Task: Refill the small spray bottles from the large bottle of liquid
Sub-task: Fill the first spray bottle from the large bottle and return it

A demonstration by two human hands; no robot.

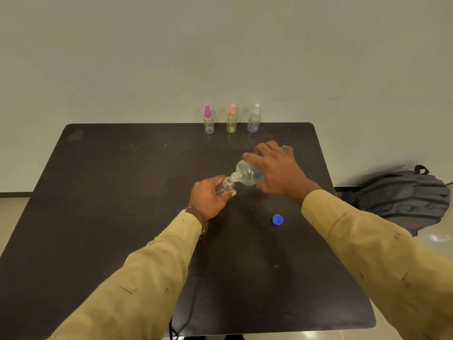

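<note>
My right hand (277, 170) grips the large clear bottle (247, 174), tipped on its side with its open threaded neck pointing left and down. That neck meets the open mouth of a small clear spray bottle (226, 184), which my left hand (208, 198) holds with fingers and thumb curled round it. Three small spray bottles stand in a row at the table's far edge: one with a purple top (208, 121), one with a pink top (232, 120), one with a white top (254, 119). The blue cap (277, 219) lies on the table near my right forearm.
The dark table (110, 204) fills most of the view, with a plain wall behind it. A grey backpack (404, 200) lies on the floor to the right of the table. A thin black cord (188, 312) hangs near the table's front edge.
</note>
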